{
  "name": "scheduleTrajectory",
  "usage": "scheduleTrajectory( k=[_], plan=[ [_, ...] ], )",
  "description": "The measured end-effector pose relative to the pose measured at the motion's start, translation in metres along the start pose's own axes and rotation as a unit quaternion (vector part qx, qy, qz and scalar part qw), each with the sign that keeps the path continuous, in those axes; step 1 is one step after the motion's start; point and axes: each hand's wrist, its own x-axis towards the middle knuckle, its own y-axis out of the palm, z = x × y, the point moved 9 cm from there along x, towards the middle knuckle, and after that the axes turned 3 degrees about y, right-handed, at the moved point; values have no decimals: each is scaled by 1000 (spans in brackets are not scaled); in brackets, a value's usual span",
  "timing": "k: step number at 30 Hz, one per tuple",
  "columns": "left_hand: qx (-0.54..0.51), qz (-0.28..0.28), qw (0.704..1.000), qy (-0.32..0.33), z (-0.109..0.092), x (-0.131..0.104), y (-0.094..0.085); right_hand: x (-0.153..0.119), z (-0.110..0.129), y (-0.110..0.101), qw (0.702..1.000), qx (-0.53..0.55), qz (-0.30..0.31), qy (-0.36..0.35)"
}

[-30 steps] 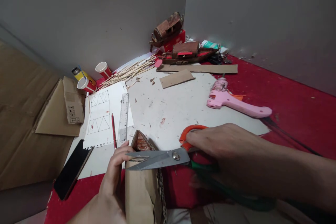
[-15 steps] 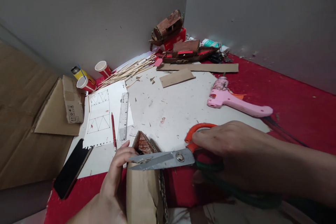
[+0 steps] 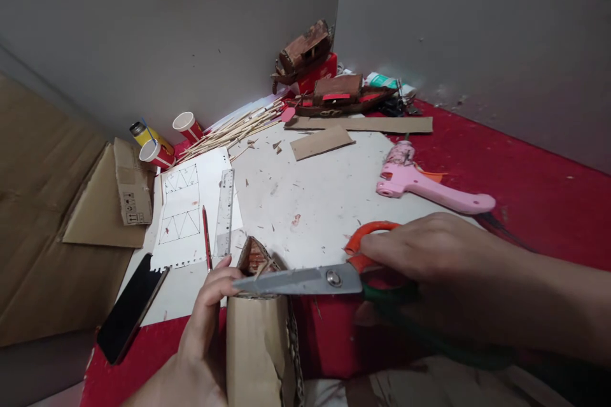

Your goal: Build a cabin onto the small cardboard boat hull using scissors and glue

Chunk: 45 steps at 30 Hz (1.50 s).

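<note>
- one phone (image 3: 131, 308), lying near the red tabletop's left edge.
- two paper cups (image 3: 157, 154) and one yellow bottle (image 3: 143, 132), bunched by the wall.
- one sheet (image 3: 184, 203) bearing two drawings; then one pencil (image 3: 206, 235) and one ruler (image 3: 224, 213).
- the left hand (image 3: 205, 324), gripping the near cardboard body (image 3: 255, 350) along its left side; that body stands front and centre, its corrugated right edge exposed.
- one pair of scissors (image 3: 305, 281), blades together, crossing the cardboard's far edge, tips right beside the left fingers.
- two model boats (image 3: 338, 92) at the back, with two flat cardboard strips (image 3: 324, 142) before them.
- the white board (image 3: 305, 191), scrap-strewn, gives the widest room, between ruler and glue gun.
- the right hand (image 3: 424, 261), closed round the scissors' handles.
- one pink glue gun (image 3: 429, 189), just beyond that hand, across the board's right edge.
</note>
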Motion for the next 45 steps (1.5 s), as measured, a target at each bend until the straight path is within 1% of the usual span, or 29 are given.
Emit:
scheduleTrajectory(
  k=[3, 5, 8, 11, 13, 15, 17, 18, 21, 23, 25, 27, 30, 33, 39, 42, 45],
  plan=[
    [-13, -13, 998, 64, -10, 2, 0, 0, -9, 0, 997, 39, 12, 58],
    [-13, -20, 997, 78, -10, 2, -1, -1, -10, 6, 995, 51, 41, 75],
    [-24, -37, 994, 97, -10, 4, -4, -2, -2, 17, 991, 90, 78, 55],
    [-44, -51, 991, 113, -12, 7, -7, -2, 6, 23, 988, 129, 79, 30],
    [-46, -53, 992, 108, -11, 9, -7, -2, 9, 25, 988, 135, 69, 23],
    [-43, -72, 990, 115, -12, 8, -9, -2, 10, 26, 990, 125, 63, 20],
    [-40, -94, 989, 109, -9, 4, -13, -2, 11, 27, 991, 119, 62, 16],
    [-40, -85, 992, 86, -5, 4, -11, -2, 12, 27, 990, 121, 63, 14],
    [-52, -50, 995, 66, -2, 1, -7, -3, 13, 28, 988, 135, 71, 19],
    [-71, -51, 993, 84, -6, 2, -9, -3, 12, 31, 986, 142, 79, 27],
    [-90, -68, 988, 104, -11, 4, -13, -4, 12, 33, 985, 150, 80, 31],
    [-100, -83, 985, 115, -16, 9, -15, -3, 12, 34, 985, 151, 73, 31],
    [-110, -90, 980, 141, -27, 15, -15, -1, 14, 33, 988, 137, 59, 27],
    [-118, -100, 974, 168, -37, 16, -16, 0, 18, 30, 992, 115, 53, 23],
    [-126, -96, 974, 163, -35, 12, -13, 2, 21, 19, 999, 34, 4, 20],
    [-128, -98, 972, 174, -35, 10, -12, 0, 20, 20, 1000, -10, -20, 18],
    [-109, -100, 977, 155, -33, 7, -11, -4, 17, 22, 998, -19, -58, 8]
  ],
)
